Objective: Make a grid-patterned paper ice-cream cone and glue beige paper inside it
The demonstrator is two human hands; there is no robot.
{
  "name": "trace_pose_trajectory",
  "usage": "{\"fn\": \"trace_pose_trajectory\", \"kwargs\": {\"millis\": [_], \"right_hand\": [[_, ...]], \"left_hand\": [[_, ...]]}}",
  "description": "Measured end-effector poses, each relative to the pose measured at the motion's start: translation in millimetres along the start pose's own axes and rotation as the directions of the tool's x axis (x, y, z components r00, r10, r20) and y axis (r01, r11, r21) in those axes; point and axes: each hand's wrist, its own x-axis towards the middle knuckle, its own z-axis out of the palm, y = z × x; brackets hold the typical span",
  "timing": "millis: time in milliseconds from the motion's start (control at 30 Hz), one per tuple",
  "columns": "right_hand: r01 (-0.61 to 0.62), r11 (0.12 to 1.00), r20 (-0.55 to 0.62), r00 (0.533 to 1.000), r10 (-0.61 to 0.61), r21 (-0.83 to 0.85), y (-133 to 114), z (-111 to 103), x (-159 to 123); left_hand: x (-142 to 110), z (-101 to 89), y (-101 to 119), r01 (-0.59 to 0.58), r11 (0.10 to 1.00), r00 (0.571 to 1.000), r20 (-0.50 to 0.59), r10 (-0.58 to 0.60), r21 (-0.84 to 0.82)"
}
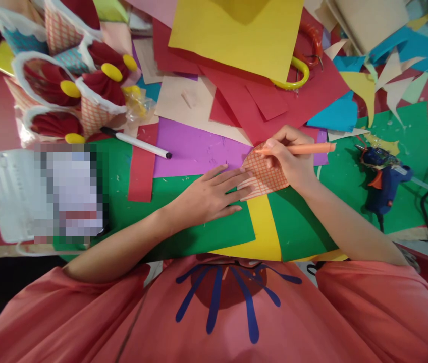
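An orange marker [314, 148] is gripped in my right hand [292, 159], its tip over a pale rounded cutout [270, 174] covered with an orange crosshatch grid. My left hand [212, 191] lies flat with its fingers apart, the fingertips resting on the cutout's left side. The lower left part of the cutout has fewer grid lines. Beneath it are a purple sheet [199, 148], a green sheet [183, 222] and a yellow strip [263, 217]. A white marker with a black tip [142, 144] lies left of my hands.
Several cone shapes with grid patterns [98, 108] stand at upper left. A blue glue gun [382, 189] lies at right. Yellow-handled scissors [299, 75] sit partly under a yellow sheet [232, 40]. Red sheets [252, 106] and paper scraps [391, 75] cover the back. A blurred-out device [73, 191] is at left.
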Motion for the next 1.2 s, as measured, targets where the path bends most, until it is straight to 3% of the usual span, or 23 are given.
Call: {"fn": "trace_pose_trajectory", "kwargs": {"millis": [167,300,467,600,767,933,1200], "right_hand": [[0.111,0.993,-0.109,0.988,-0.113,-0.028,-4.0,-2.5,-4.3],[0.123,0.988,0.013,0.992,-0.122,-0.092,-10.1,-3.8,-6.6],[0.076,0.997,0.121,0.990,-0.072,-0.032,-8.8,-2.4,-1.6],[0.039,0.997,0.138,0.990,-0.029,-0.071,-3.9,-2.7,2.1],[0.030,0.992,0.125,0.992,-0.015,-0.122,-4.2,-3.9,0.8],[0.129,0.975,0.148,0.984,-0.103,-0.180,-3.9,-4.6,0.8],[0.077,0.988,0.144,0.988,-0.057,-0.134,5.5,-4.8,4.1]], "left_hand": [[-0.8,0.1,-1.5,0.011,1.000,1.000,-0.012,-0.011,0.007],[-1.2,-0.5,-5.1,0.028,0.999,0.999,-0.029,-0.027,0.021],[-1.9,-2.2,-11.7,0.118,0.993,0.993,-0.008,-0.118,-0.015],[-1.1,-3.9,-13.2,0.188,0.982,0.982,-0.023,-0.189,-0.027],[-0.8,-5.0,-12.4,0.175,0.984,0.984,-0.034,-0.177,-0.040],[-1.8,-4.8,-12.8,0.149,0.988,0.988,-0.040,-0.150,-0.028],[-0.5,-6.6,-12.7,0.182,0.983,0.982,-0.043,-0.184,-0.036]]}}
